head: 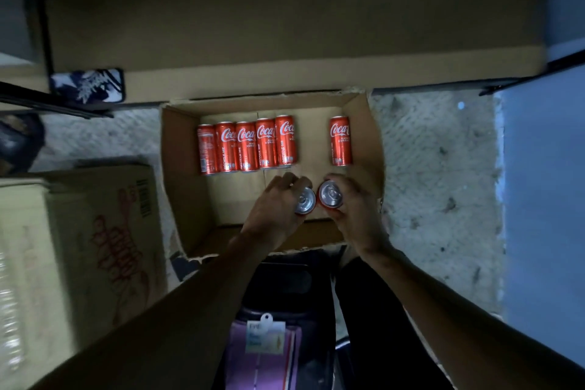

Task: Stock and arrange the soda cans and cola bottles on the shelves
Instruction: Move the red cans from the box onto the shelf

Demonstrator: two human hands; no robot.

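An open cardboard box (pixel 180 168) lies on the floor below me. Several red cola cans (pixel 247 146) lie on their sides in a row along its far wall, and one more red can (pixel 341 141) lies apart to their right. My left hand (pixel 275 209) grips a can (pixel 305 200) whose silver top faces me. My right hand (pixel 354 209) grips a second can (pixel 330 194) the same way. The two held cans are side by side, almost touching, above the box's near half.
A closed printed carton (pixel 104 237) stands at the left. A large flat cardboard sheet (pixel 285 25) lies on a low shelf beyond the box. A dark metal shelf rail (pixel 57 101) crosses at the left. Speckled floor (pixel 437 168) shows at the right, beside a pale blue surface (pixel 544 199).
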